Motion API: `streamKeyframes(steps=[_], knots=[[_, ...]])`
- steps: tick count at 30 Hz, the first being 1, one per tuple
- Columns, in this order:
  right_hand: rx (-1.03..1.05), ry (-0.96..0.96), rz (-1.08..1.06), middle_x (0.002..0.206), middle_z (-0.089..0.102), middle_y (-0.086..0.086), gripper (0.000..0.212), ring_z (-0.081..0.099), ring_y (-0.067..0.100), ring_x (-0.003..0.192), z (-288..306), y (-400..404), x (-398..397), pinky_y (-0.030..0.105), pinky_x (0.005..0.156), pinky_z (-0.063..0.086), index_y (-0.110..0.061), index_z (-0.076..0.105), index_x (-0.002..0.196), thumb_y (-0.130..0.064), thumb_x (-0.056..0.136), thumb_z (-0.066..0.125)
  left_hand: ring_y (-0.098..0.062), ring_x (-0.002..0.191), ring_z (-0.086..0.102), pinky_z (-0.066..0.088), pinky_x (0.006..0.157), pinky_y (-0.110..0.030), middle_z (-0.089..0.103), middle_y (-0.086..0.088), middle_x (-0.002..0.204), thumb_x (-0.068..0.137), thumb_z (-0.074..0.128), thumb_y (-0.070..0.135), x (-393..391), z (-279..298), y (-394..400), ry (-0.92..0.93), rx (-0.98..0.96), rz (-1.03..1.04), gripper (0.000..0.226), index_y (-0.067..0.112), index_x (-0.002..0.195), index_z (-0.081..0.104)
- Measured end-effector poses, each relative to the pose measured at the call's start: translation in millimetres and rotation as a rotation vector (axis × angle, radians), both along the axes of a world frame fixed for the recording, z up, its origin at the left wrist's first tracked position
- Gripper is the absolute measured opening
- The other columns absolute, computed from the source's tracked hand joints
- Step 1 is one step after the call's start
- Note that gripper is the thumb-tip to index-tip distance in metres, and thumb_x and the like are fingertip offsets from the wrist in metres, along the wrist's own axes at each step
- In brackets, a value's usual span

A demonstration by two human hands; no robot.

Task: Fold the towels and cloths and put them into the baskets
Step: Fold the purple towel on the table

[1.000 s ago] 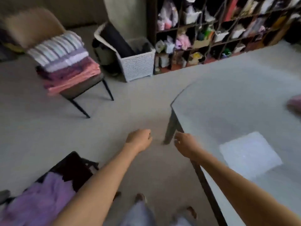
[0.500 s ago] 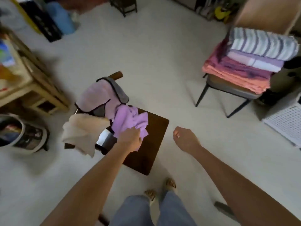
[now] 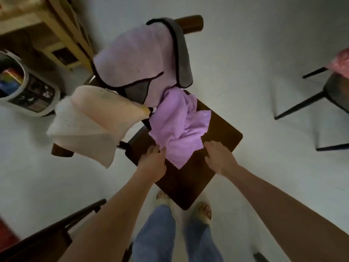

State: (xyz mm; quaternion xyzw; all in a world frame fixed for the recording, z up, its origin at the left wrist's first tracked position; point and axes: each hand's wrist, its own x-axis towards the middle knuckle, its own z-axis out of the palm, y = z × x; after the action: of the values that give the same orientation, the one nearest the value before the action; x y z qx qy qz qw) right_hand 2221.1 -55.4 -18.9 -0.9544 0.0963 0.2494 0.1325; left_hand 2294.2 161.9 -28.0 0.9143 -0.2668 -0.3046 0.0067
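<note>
The person stood at the near corner of a dark wooden chair (image 3: pixel 190 178), feet in pale sandals and legs in blue jeans showing at the bottom of the view. Both bare forearms reached forward over the seat. The left hand (image 3: pixel 153 161) lay at the near left edge of a crumpled purple cloth (image 3: pixel 179 129), its fingers curled against the fabric, though I could not tell for certain whether they pinched it or merely touched it. The right hand (image 3: pixel 219 157) rested on the seat just beside the cloth's scalloped near right edge, fingers fairly straight and spread, its fingertips at or just under the hem. The purple cloth sat bunched on the seat, one corner pointing toward the person and the rest heaped up toward the chair back. Over the chair back hung a pale lilac towel (image 3: pixel 136 57) with a dark trim and a grey underside, draped down so that its lower end met the purple cloth. On the left post of the chair back hung a cream cloth (image 3: pixel 90 125), folded over and drooping clear of the seat. Farther left stood a round bin (image 3: pixel 28 91) on the pale floor, with a yellow wooden piece of furniture (image 3: pixel 47 25) behind it. At the far right, the black legs of another chair (image 3: pixel 321 97) showed, with something pink on its seat.
</note>
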Motion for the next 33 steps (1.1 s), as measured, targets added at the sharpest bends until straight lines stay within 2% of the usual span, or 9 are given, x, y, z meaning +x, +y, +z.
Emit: streamKeyframes(steps=[4, 7, 11, 14, 18, 21, 25, 28, 33], knots=[[-0.045, -0.132, 0.167, 0.124, 0.056, 0.014, 0.044, 0.054, 0.032, 0.11, -68, 3, 32, 0.042, 0.086, 0.049, -0.009, 0.049, 0.13, -0.011, 0.086, 0.055, -0.028, 0.147, 0.014, 0.034, 0.111, -0.037, 0.011, -0.008, 0.161, 0.096, 0.052, 0.024, 17, -59, -9, -0.084, 0.001, -0.11, 0.071, 0.017, 0.153, 0.01], [-0.032, -0.238, 0.254, 0.116, 0.062, 0.018, 0.046, 0.059, 0.037, 0.106, -114, 9, 43, 0.044, 0.081, 0.052, -0.005, 0.06, 0.122, -0.012, 0.077, 0.063, -0.032, 0.143, 0.027, 0.046, 0.101, -0.037, 0.025, -0.014, 0.157, 0.089, 0.063, 0.01, 31, -98, -12, -0.155, -0.109, -0.098, 0.073, 0.01, 0.151, 0.024], [0.005, -0.286, 0.202, 0.082, 0.064, 0.017, 0.02, 0.062, 0.037, 0.072, -142, 22, 39, 0.041, 0.062, 0.051, -0.001, 0.067, 0.09, 0.002, 0.07, 0.065, -0.03, 0.108, 0.06, 0.053, 0.081, -0.036, 0.063, -0.012, 0.116, 0.085, 0.066, 0.012, 43, -129, -6, -0.186, -0.247, -0.086, 0.036, 0.009, 0.121, 0.061], [0.144, -0.208, 0.151, 0.078, 0.062, 0.014, 0.007, 0.059, 0.034, 0.073, -144, 31, 16, 0.037, 0.061, 0.045, -0.003, 0.065, 0.081, -0.003, 0.079, 0.058, -0.026, 0.078, 0.061, 0.051, 0.068, -0.035, 0.066, -0.008, 0.081, 0.08, 0.073, 0.017, 38, -133, 0, -0.166, -0.326, -0.104, 0.009, 0.009, 0.083, 0.07], [0.632, -0.195, -0.511, 0.075, 0.055, 0.004, 0.013, 0.049, 0.017, 0.07, -100, 41, -5, 0.025, 0.064, 0.036, -0.007, 0.059, 0.079, -0.005, 0.09, 0.052, -0.025, 0.079, 0.059, 0.048, 0.069, -0.033, 0.066, -0.007, 0.08, 0.083, 0.068, 0.011, 26, -125, 9, -0.012, -0.364, -0.159, 0.006, 0.007, 0.078, 0.07], [0.863, -0.257, -1.039, 0.076, 0.05, 0.012, 0.017, 0.045, 0.018, 0.07, -39, 42, -12, 0.023, 0.059, 0.036, 0.0, 0.054, 0.083, -0.007, 0.096, 0.046, -0.02, 0.072, 0.056, 0.038, 0.063, -0.025, 0.065, -0.01, 0.08, 0.092, 0.057, 0.01, 12, -86, -3, 0.209, -0.439, 0.045, 0.015, 0.002, 0.085, 0.067], [0.861, -0.341, -1.271, 0.087, 0.052, 0.014, 0.019, 0.048, 0.019, 0.075, 28, 32, -34, 0.021, 0.059, 0.04, -0.007, 0.052, 0.089, -0.012, 0.101, 0.038, -0.012, 0.078, 0.051, 0.04, 0.064, -0.016, 0.058, -0.001, 0.087, 0.1, 0.047, 0.016, -5, -12, -41, 0.439, -0.583, 0.361, 0.019, 0.005, 0.105, 0.062], [0.786, -0.463, -1.476, 0.083, 0.057, 0.01, 0.026, 0.051, 0.019, 0.076, 69, 11, -61, 0.026, 0.066, 0.041, -0.013, 0.055, 0.081, -0.009, 0.098, 0.037, 0.001, 0.072, 0.047, 0.04, 0.061, -0.005, 0.053, 0.008, 0.082, 0.102, 0.043, 0.021, -15, 45, -75, 0.528, -0.618, 0.347, 0.013, 0.017, 0.102, 0.055], [0.833, -0.532, -1.589, 0.064, 0.061, -0.004, 0.034, 0.051, 0.016, 0.07, 127, -12, -141, 0.028, 0.069, 0.042, -0.018, 0.066, 0.062, -0.013, 0.093, 0.054, -0.01, 0.082, 0.057, 0.047, 0.077, -0.023, 0.061, 0.002, 0.091, 0.1, 0.043, 0.023, -63, 113, -124, 0.722, -0.589, 0.198, 0.015, 0.02, 0.104, 0.058]])
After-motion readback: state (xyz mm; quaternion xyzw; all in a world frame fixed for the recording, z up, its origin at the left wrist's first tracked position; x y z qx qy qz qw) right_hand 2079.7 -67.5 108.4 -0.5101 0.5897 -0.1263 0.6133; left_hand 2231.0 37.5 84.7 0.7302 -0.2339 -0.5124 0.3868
